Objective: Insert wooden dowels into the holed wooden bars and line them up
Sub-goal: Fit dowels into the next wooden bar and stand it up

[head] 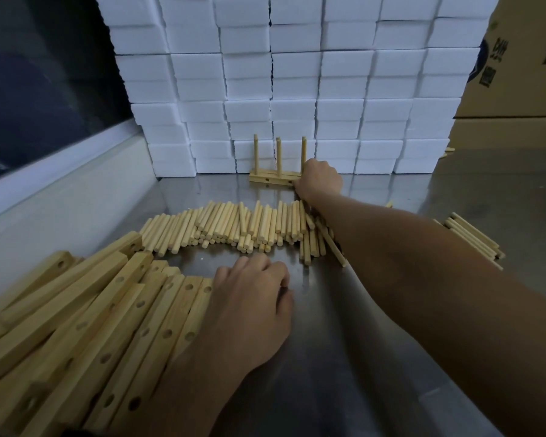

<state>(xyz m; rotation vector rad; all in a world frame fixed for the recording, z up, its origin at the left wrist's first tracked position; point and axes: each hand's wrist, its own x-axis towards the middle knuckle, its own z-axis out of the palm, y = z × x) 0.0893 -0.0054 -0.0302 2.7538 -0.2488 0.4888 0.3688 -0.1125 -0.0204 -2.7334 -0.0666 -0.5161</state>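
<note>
head view: the right hand (319,178) reaches to about 12 o'clock on the steel table (375,342), its grip clenched around the right end of the assembled bars (271,179), which lie side by side against the stack of white foam blocks (297,89). three upright dowels (278,156) stand in them; whether there are two bars or more i cannot tell. the left hand (252,298) rests at about 7 o'clock, fingers curled loosely on the near end of the loose holed bars (114,326), grasping nothing clearly, so its grip reads as released. the pile of loose dowels (234,227) lies between the two hands, with a smaller bundle of sticks (473,238) at 3 o'clock.

to do this step well, i judge the right hand should nudge the bar ends flush with one another, pushing low on the wood rather than on the pegs, so that they stay upright. sliding flat along the table should keep the row square to the foam.
</note>
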